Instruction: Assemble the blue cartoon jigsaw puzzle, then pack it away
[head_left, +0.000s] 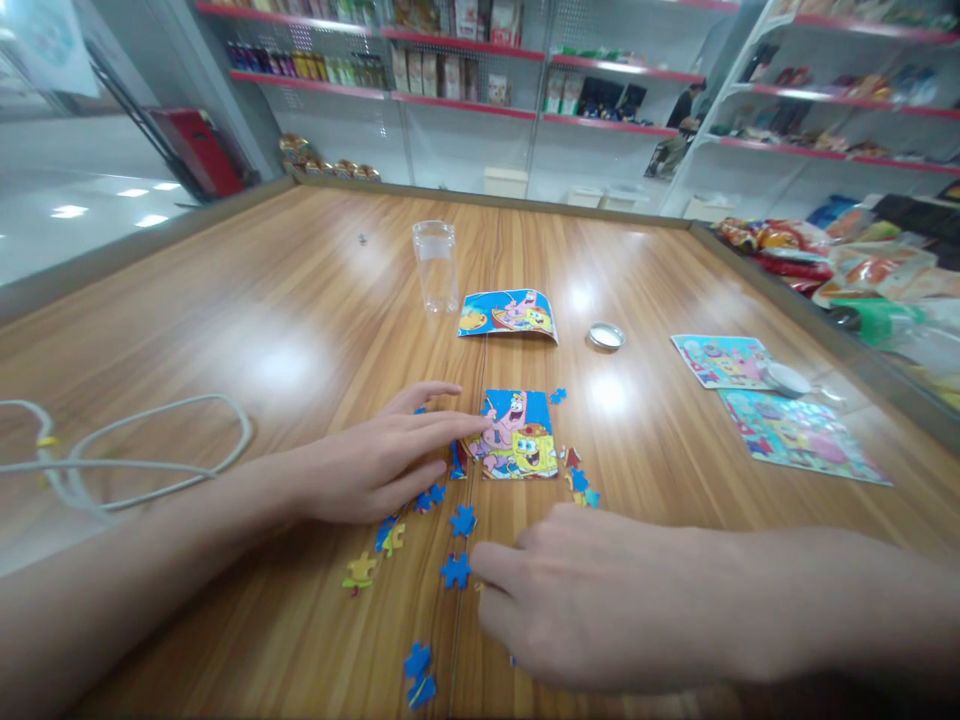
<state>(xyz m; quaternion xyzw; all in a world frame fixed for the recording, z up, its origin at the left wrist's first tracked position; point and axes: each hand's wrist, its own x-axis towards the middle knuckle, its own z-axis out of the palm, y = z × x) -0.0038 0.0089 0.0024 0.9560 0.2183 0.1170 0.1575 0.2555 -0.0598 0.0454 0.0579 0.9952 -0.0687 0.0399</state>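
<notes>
A partly assembled cartoon jigsaw puzzle [517, 435] lies in the middle of the wooden table [262, 330]. My left hand [379, 462] lies flat with fingers stretched out, its fingertips touching the puzzle's left edge. My right hand [592, 595] rests palm down nearer to me, fingers curled, its fingertips beside a loose blue piece [455, 570]. Several loose blue and yellow pieces [390, 535] are scattered between and in front of my hands. Whether the right fingers hold a piece is hidden.
A clear plastic jar [436, 266] stands behind the puzzle, beside a curled cartoon reference picture [510, 313] and a metal lid [606, 335]. Two more pictures [780, 415] lie at the right. A white cable [135, 460] loops at the left. Shop shelves stand behind.
</notes>
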